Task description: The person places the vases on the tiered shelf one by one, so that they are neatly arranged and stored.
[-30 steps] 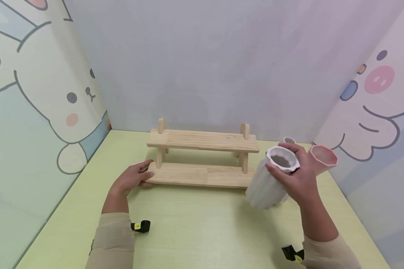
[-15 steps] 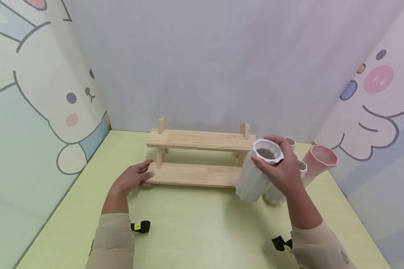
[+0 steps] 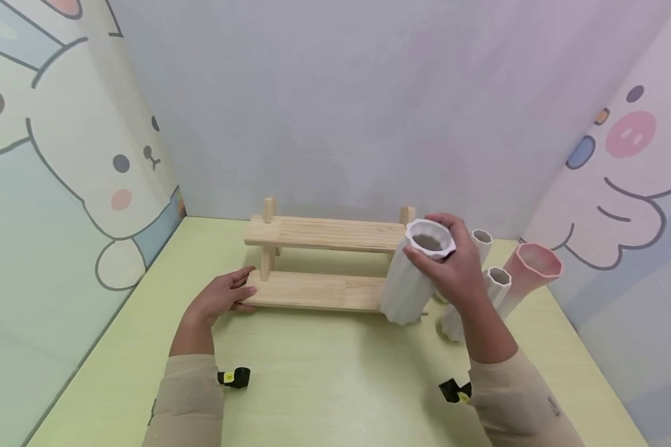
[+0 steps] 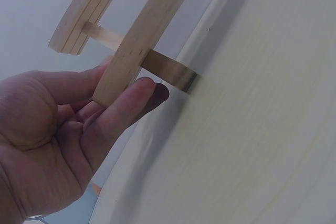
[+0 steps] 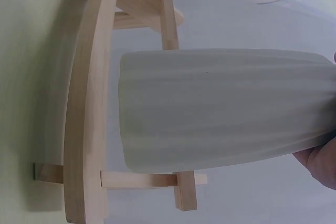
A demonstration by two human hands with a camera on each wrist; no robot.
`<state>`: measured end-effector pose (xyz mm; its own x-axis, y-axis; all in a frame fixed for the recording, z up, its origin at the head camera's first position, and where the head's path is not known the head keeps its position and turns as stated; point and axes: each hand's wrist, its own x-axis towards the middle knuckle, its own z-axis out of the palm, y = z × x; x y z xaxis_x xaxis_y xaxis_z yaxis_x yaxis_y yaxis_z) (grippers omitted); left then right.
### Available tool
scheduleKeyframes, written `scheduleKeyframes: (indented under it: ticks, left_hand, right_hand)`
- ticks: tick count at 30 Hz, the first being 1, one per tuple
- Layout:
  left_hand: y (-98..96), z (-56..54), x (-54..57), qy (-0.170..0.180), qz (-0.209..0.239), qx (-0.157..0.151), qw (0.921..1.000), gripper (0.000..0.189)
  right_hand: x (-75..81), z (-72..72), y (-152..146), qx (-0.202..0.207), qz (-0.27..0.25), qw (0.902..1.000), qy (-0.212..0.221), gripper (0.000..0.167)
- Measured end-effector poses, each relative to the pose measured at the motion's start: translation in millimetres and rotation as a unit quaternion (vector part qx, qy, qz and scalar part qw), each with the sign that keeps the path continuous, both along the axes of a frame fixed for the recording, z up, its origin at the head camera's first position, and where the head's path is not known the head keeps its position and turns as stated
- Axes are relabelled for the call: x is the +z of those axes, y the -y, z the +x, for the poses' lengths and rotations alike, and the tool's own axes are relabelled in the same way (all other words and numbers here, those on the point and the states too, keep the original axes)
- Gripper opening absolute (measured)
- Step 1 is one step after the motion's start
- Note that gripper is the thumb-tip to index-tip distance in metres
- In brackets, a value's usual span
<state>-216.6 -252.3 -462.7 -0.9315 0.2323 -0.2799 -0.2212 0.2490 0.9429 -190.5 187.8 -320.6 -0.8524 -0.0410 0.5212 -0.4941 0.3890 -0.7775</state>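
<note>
A two-tier wooden shelf [image 3: 313, 290] stands against the back wall. At its left end my left hand [image 3: 220, 298] grips the lower board, thumb on top and fingers beneath; the left wrist view shows the board's end [image 4: 128, 61] between them. My right hand [image 3: 455, 264] holds a white fluted vase [image 3: 407, 285] near its rim, thumb in front. The vase tilts slightly, mouth up, and overlaps the shelf's right part in the head view. In the right wrist view, a small gap separates the vase's base [image 5: 131, 111] from the lower board [image 5: 86, 108].
To the right of the shelf stand a flared pink vase [image 3: 528, 270] and narrower white vases, one at the back [image 3: 482, 239] and one nearer [image 3: 499, 280], partly behind my right hand. A pale green tabletop [image 3: 324, 385] lies in front. Printed walls enclose both sides.
My right hand has carried the white vase leftward and slightly back, from beside the other vases to the shelf's right end. My left hand has stayed on the lower board.
</note>
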Motion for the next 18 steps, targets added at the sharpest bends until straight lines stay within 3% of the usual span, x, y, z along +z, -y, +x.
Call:
scheduleKeyframes:
  ticks: [10, 18]
  left_hand:
    - [0.5, -1.0, -1.6, 0.002, -0.005, 0.000, 1.0000, 0.074]
    - [3.2, -2.4, -4.3, -0.003, -0.005, -0.004, 1.0000, 0.074]
  right_hand:
    - [-4.9, -11.1, 12.1, -0.014, -0.004, 0.9997, 0.018, 0.062]
    - [-9.2, -20.2, 21.4, 0.006, -0.020, 0.9992, 0.034, 0.062]
